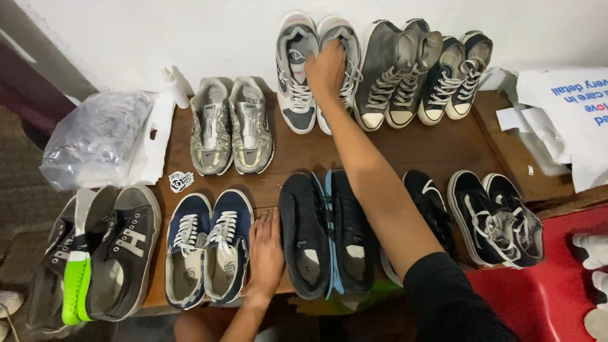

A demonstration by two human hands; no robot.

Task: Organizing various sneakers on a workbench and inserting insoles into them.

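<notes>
Two hands are laid on shoes.
The grey-white sneaker (342,57) is clasped by the right hand (326,69); it could be toppled sideways. The left hand (266,256) is rested flat, empty, beside the navy sneakers (206,247).

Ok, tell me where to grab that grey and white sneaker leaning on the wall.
Grip the grey and white sneaker probably at its laced upper near the tongue, coming from above and in front. It leans toe-down against the wall with the laces facing out, and its twin, which the right hand already rests on, crowds the right side.
</notes>
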